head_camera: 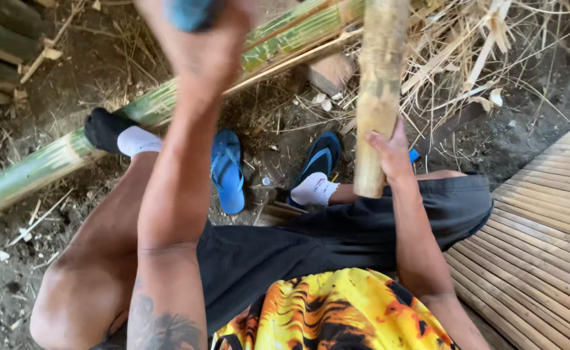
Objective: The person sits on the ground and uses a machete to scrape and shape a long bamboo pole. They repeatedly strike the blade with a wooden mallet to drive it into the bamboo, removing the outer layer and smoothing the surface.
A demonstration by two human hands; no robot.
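The dirt ground [52,78] fills most of the view, littered with dry husks [492,45]. A slatted bamboo floor [544,220] runs along the right edge, and the person appears to sit at its rim with legs out over the dirt. A long green pole [58,159] lies slantwise across the ground, and the socked left foot [120,136] rests against it, seemingly to keep it from rolling. The right foot sits in a blue sandal [320,162]; a second sandal [227,172] lies empty between the feet. A yellowish bamboo piece [379,91] stands upright in front of the lap, its lower end level with the knee. The right hand [392,152] steadies it near that end, fingers clamped around it. The left hand [204,45] is raised high, fist closed on a blue handle [191,11], whose working end is out of frame.
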